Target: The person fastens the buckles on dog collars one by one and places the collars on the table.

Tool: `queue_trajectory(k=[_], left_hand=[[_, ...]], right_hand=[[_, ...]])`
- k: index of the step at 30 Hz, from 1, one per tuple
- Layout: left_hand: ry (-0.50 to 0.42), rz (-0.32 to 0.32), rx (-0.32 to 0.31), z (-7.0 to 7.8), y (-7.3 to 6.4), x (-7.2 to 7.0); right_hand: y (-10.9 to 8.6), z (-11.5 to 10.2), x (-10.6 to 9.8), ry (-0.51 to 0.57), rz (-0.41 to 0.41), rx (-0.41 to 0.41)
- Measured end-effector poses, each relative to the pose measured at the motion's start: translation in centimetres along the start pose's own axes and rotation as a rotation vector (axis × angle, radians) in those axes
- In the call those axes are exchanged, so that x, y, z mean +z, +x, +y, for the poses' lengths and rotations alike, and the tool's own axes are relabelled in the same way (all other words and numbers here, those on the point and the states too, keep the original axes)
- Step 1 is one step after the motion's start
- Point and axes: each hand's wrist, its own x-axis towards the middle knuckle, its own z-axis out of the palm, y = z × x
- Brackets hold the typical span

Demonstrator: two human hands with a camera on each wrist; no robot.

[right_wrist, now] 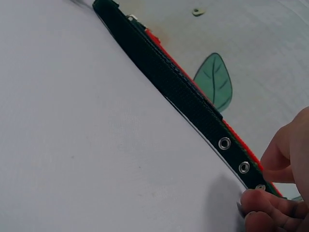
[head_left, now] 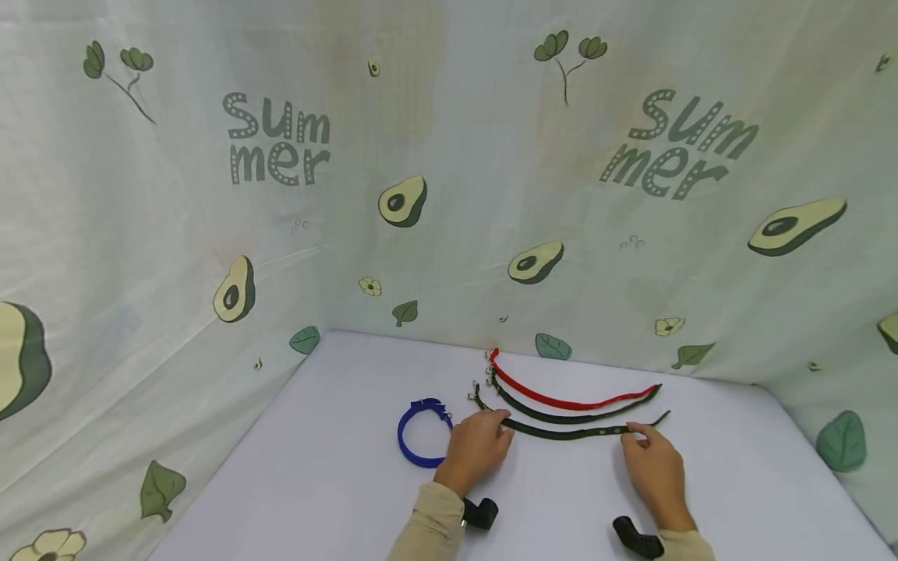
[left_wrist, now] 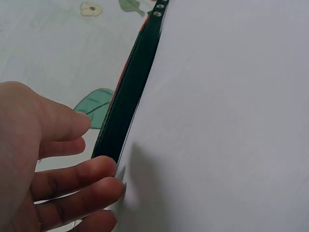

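Nearest me, a dark green collar (head_left: 561,434) lies in a shallow curve, with a metal buckle at its left end and eyelets toward its right end. My left hand (head_left: 480,442) is at its buckle end; in the left wrist view the fingers (left_wrist: 104,166) are loosely extended across the strap, the thumb apart from them. Near the eyelets, my right hand (head_left: 654,461) pinches the strap (right_wrist: 193,104) between thumb and fingers. Just behind lie another dark collar (head_left: 554,419) and a red collar (head_left: 561,403), curved alongside.
A blue collar (head_left: 402,436) fastened into a loop lies left of my left hand, partly hidden by it. The white table (head_left: 316,467) meets a printed curtain (head_left: 449,257) at the back and sides. Black wrist devices (head_left: 482,514) show by both sleeves.
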Motion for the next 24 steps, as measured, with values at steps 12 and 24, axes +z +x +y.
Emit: queue_trajectory(k=[12, 24], left_hand=[[-0.013, 0.011, -0.045, -0.5, 0.5, 0.7], [-0.068, -0.019, -0.075, -0.3, 0.0, 1.9]], right_hand=[[0.9, -1.1, 0.6, -0.066, -0.107, -0.101], [-0.2, -0.6, 0.2, -0.077, 0.023, -0.043]])
